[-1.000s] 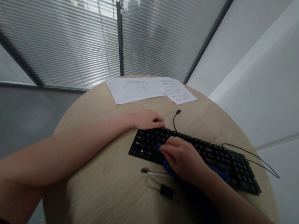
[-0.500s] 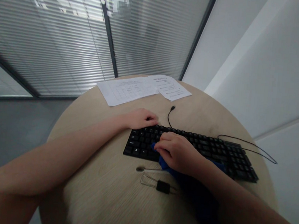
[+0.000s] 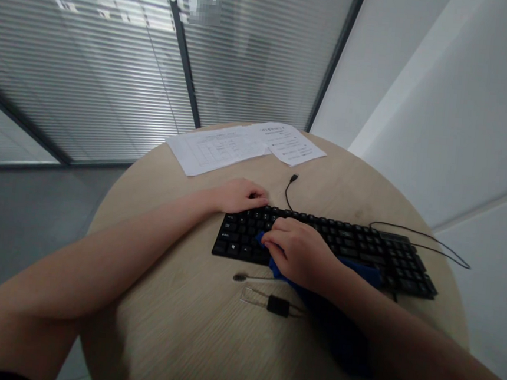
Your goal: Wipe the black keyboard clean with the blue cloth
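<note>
Fingers of my right hand (image 3: 301, 256) press a blue cloth (image 3: 339, 327) onto the keyboard (image 3: 364, 247) at frame centre; my left hand (image 3: 238, 193) lies flat, holding nothing, touching its upper-left corner. Pressing too hard could, I judge, pop keys or slide it. Its long axis runs left to lower right.

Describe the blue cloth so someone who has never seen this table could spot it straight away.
On the round wooden table, find the black keyboard. The blue cloth lies bunched under the right hand on the keys and trails over the keyboard's near edge onto the table. It is the only blue, soft thing there; the small black clip beside it is hard and dark.
</note>
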Available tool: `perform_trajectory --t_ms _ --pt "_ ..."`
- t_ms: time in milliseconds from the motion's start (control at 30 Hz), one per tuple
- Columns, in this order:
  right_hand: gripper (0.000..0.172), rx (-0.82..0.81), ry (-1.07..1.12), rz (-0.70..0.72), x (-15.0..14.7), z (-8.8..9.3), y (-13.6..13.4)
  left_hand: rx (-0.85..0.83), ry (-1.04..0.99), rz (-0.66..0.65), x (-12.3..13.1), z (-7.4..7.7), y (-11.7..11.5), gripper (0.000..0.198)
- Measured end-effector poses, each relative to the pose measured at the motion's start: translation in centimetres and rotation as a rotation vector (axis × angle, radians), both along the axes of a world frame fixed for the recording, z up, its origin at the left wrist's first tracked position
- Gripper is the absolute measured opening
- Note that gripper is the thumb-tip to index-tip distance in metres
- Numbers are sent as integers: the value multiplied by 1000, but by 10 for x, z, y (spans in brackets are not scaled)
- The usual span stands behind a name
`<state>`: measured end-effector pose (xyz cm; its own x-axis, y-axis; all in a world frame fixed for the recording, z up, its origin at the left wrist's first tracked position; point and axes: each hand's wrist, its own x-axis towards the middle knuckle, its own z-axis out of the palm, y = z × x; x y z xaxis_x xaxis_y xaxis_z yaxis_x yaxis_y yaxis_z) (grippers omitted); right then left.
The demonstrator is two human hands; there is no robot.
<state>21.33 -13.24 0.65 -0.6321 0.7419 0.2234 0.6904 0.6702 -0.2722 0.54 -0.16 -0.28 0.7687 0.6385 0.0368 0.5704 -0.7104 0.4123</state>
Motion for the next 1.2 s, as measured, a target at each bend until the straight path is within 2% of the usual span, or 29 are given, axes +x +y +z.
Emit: perform_trajectory --t_ms 133,233,333,600,800,1000,1200 --pt "16 -43 40 3 -1 0 0 -8 -15 -3 0 0 0 39" --pt "17 0 20 -42 -2 -1 -1 -8 -14 6 0 0 1 40" --pt "16 7 1 -4 -1 -2 0 -1 -15 3 -1 -1 1 41" --pt "18 42 187 -92 20 10 2 -1 -4 13 1 3 -2 42" --pt "17 -20 3 -9 20 10 0 -3 1 15 1 5 -2 41" --pt "15 -103 -106 6 19 14 -3 9 -1 7 0 2 -1 41" --pt "19 -37 -105 7 17 13 -2 11 11 19 1 2 -1 41"
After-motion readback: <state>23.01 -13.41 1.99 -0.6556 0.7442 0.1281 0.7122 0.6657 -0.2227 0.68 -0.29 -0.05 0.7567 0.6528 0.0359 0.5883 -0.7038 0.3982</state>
